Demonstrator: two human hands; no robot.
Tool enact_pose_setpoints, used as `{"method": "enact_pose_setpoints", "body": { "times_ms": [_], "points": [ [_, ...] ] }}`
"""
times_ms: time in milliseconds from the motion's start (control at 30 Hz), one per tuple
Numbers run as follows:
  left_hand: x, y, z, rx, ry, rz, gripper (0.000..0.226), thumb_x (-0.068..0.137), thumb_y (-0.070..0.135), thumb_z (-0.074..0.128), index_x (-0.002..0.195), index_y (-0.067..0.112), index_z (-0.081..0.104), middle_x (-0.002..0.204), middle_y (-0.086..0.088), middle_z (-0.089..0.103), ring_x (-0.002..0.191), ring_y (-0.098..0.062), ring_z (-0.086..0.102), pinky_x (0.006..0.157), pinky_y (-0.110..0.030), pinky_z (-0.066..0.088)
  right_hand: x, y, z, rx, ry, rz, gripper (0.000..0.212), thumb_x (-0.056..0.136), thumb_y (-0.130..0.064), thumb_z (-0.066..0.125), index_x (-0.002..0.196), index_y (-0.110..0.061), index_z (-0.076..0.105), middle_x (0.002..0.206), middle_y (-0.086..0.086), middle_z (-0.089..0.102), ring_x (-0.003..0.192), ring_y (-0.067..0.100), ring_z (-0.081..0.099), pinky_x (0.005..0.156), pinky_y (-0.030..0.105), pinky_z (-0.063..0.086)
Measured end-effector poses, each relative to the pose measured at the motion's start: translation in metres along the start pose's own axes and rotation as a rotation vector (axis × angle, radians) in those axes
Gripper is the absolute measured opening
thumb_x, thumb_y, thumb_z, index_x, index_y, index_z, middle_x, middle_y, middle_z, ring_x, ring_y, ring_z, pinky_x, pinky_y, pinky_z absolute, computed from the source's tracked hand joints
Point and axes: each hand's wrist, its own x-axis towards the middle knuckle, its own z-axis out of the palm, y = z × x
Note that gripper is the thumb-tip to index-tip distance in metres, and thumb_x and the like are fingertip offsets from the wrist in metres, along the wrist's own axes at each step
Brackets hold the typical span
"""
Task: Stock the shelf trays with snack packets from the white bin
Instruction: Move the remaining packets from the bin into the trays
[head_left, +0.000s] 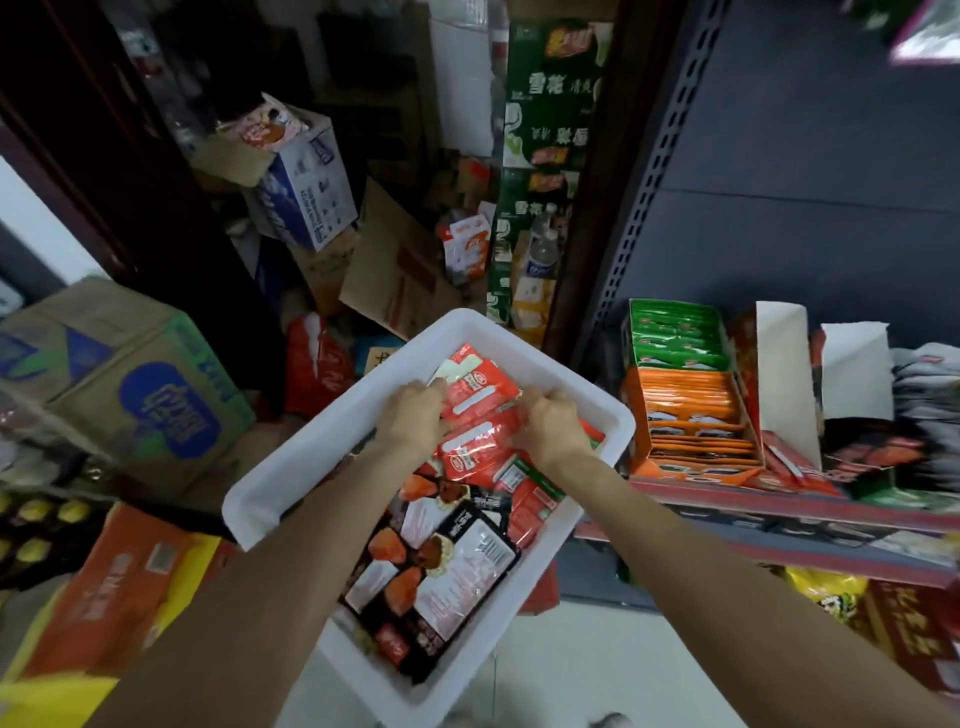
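Red snack packets in white bin | left hand at 9 o'clock, right hand at 3 o'clock, fingers curled gripping them | shelf trays toward 3 o'clock

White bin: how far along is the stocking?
Done: the green tray and orange tray on the shelf look full. In hand: both hands, left and right, gather red packets in the white bin. Left: many packets, including black ones.
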Motion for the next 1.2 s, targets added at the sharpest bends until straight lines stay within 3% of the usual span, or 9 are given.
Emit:
{"method": "enact_pose_setpoints", "body": {
  "times_ms": [133, 233, 333, 467, 533, 633, 833, 1000, 1200],
  "points": [
    [0.006, 0.004, 0.002, -0.174, 0.087, -0.013, 0.049, 0.085, 0.02, 0.067, 0.128, 0.014, 0.045, 0.123, -0.012, 0.052, 0.115, -0.029, 0.049, 0.097, -0.04, 0.043, -0.003, -0.009, -0.014, 0.307, 0.157, -0.02, 0.029, 0.083, 0.0, 0.061, 0.095, -0.013, 0.038, 0.104, 0.011, 0.045, 0.088, 0.026, 0.051, 0.081, 0.039, 0.049],
    [0.009, 0.007, -0.007, -0.395, 0.156, -0.004, 0.035, 0.086, 0.018, 0.067, 0.12, 0.01, 0.059, 0.115, -0.01, 0.053, 0.107, -0.026, 0.054, 0.095, -0.034, 0.043, -0.008, -0.006, -0.033, 0.575, 0.156, -0.057, 0.032, 0.086, 0.002, 0.058, 0.102, -0.017, 0.037, 0.095, 0.002, 0.056, 0.081, 0.017, 0.059, 0.064, 0.028, 0.054],
    [0.009, 0.012, -0.023, -0.564, 0.197, 0.052, 0.018, 0.089, 0.018, 0.063, 0.104, 0.008, 0.062, 0.105, -0.007, 0.058, 0.092, -0.02, 0.061, 0.08, -0.027, 0.046, -0.008, 0.006, -0.05, 0.775, 0.172, 0.029, 0.037, 0.085, -0.007, 0.067, 0.114, -0.018, 0.045, 0.095, -0.004, 0.061, 0.084, 0.011, 0.062, 0.063, 0.019, 0.051],
    [0.001, 0.033, -0.044, -0.671, 0.118, 0.116, 0.015, 0.097, 0.025, 0.05, 0.102, 0.011, 0.048, 0.1, 0.0, 0.064, 0.088, -0.017, 0.064, 0.074, -0.033, 0.051, -0.01, 0.029, -0.074, 1.132, 0.267, 0.14, 0.023, 0.085, -0.005, 0.066, 0.094, -0.021, 0.052, 0.1, 0.011, 0.066, 0.091, 0.025, 0.066, 0.08, 0.043, 0.057],
    [-0.001, 0.05, -0.05, -0.748, 0.065, 0.11, 0.016, 0.099, 0.026, 0.047, 0.103, 0.011, 0.047, 0.101, -0.003, 0.065, 0.087, -0.019, 0.065, 0.077, -0.039, 0.052, -0.015, 0.039, -0.089, 1.21, 0.287, 0.132, 0.026, 0.085, -0.003, 0.065, 0.097, -0.02, 0.051, 0.1, 0.014, 0.064, 0.088, 0.025, 0.067, 0.076, 0.041, 0.058],
    [-0.001, 0.082, -0.053, -0.909, -0.035, 0.119, 0.008, 0.098, 0.025, 0.048, 0.098, 0.017, 0.049, 0.107, -0.009, 0.065, 0.092, -0.023, 0.065, 0.083, -0.043, 0.052, -0.022, 0.054, -0.109, 1.227, 0.302, 0.085, 0.033, 0.088, -0.002, 0.062, 0.114, -0.015, 0.047, 0.096, 0.007, 0.063, 0.081, 0.013, 0.067, 0.057, 0.022, 0.057],
    [-0.007, 0.148, -0.045, -1.139, -0.208, 0.087, 0.021, 0.092, 0.036, 0.057, 0.105, 0.02, 0.053, 0.098, 0.003, 0.066, 0.085, -0.008, 0.066, 0.072, -0.02, 0.052, -0.027, 0.093, -0.13, 0.823, 0.411, -0.059, 0.025, 0.092, -0.011, 0.058, 0.116, -0.018, 0.055, 0.102, -0.006, 0.058, 0.095, 0.013, 0.064, 0.06, 0.016, 0.055],
    [0.002, 0.2, -0.026, -1.156, -0.083, 0.01, 0.023, 0.085, 0.024, 0.068, 0.101, 0.022, 0.052, 0.1, 0.001, 0.065, 0.09, -0.014, 0.065, 0.079, -0.027, 0.053, -0.027, 0.136, -0.145, 0.994, 0.336, -0.016, 0.065, 0.082, -0.018, 0.072, 0.135, -0.021, 0.034, 0.11, -0.007, 0.06, 0.102, 0.01, 0.062, 0.082, 0.026, 0.055],
    [0.007, 0.261, -0.013, -1.033, 0.036, 0.061, 0.039, 0.081, 0.026, 0.073, 0.109, 0.023, 0.046, 0.093, 0.016, 0.059, 0.084, 0.001, 0.06, 0.068, -0.012, 0.046, -0.015, 0.189, -0.165, 0.972, 0.244, 0.06, 0.045, 0.081, -0.012, 0.072, 0.118, -0.016, 0.047, 0.112, 0.003, 0.067, 0.1, 0.021, 0.067, 0.086, 0.046, 0.055]
  ]
}}
